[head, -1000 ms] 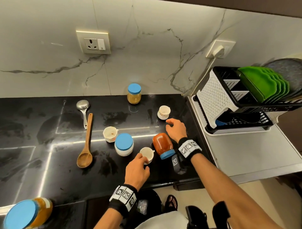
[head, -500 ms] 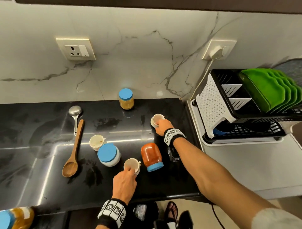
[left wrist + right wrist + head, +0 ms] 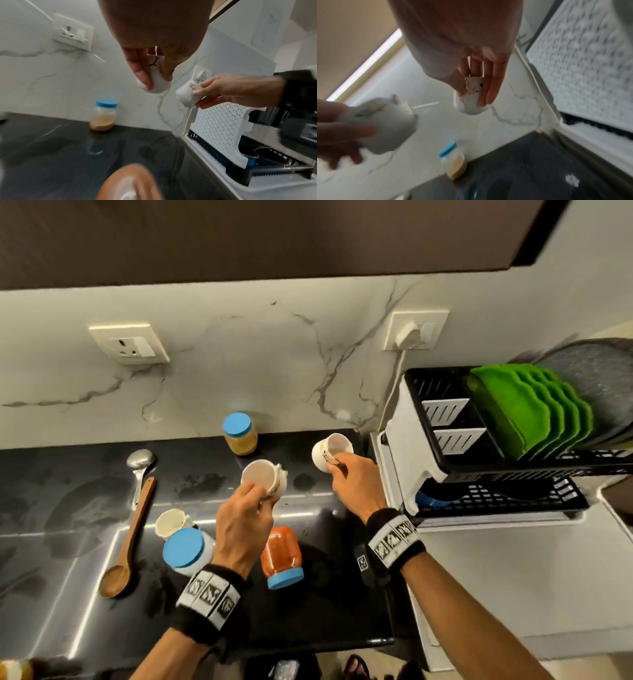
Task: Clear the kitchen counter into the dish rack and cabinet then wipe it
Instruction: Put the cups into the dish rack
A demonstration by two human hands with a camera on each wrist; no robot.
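Note:
My left hand (image 3: 251, 501) grips a small white cup (image 3: 262, 475), lifted above the black counter (image 3: 325, 594); the left wrist view shows this cup (image 3: 157, 81) pinched between thumb and fingers. My right hand (image 3: 349, 477) holds a second white cup (image 3: 334, 448), tilted, just left of the dish rack (image 3: 421, 450); the right wrist view has this cup (image 3: 469, 104) between my fingers. A third white cup (image 3: 169, 522) stands on the counter behind a blue-lidded white jar (image 3: 186, 549). An orange jar (image 3: 281, 556) lies on its side.
A yellow jar with a blue lid (image 3: 239, 433) stands by the wall. A wooden spoon (image 3: 130, 539) and a steel ladle (image 3: 138, 470) lie at the left. Green plates (image 3: 534, 412) fill the rack's upper tier. A dark cabinet (image 3: 274, 234) hangs overhead.
Both hands have lifted their cups off the counter and carried them up and toward the dish rack. The head view has tilted upward, bringing the cabinet into sight.

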